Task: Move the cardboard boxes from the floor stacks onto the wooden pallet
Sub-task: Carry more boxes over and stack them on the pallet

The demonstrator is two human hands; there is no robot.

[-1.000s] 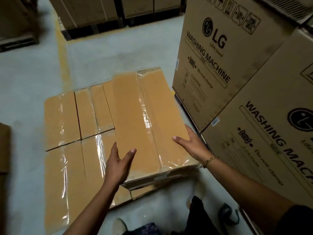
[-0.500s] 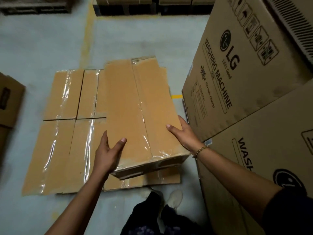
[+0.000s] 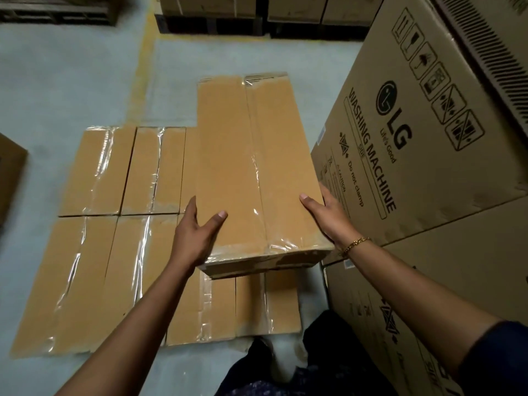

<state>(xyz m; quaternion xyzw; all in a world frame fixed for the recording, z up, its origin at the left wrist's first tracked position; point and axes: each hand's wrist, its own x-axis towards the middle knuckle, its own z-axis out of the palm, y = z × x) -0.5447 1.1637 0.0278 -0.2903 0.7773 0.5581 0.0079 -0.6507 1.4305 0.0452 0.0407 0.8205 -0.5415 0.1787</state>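
Note:
A long flat cardboard box (image 3: 251,167) sealed with clear tape is lifted above a layer of similar taped boxes (image 3: 114,224) lying on the floor. My left hand (image 3: 194,235) grips its near left edge, thumb on top and fingers under the side. My right hand (image 3: 328,218) holds the near right edge, thumb on top, with a gold bracelet on the wrist. The held box points away from me, level with a slight tilt. No wooden pallet under the floor boxes can be made out.
Large LG washing machine cartons (image 3: 423,138) stand stacked close on the right. Dark pallets with more cartons (image 3: 217,12) line the far side beyond a yellow floor line (image 3: 143,70). Another carton corner (image 3: 8,178) shows at the left. My legs and shoes (image 3: 280,364) are below.
The box has risen off the floor layer and come toward me, held by both hands. The view has swung so the stack sits lower and further left.

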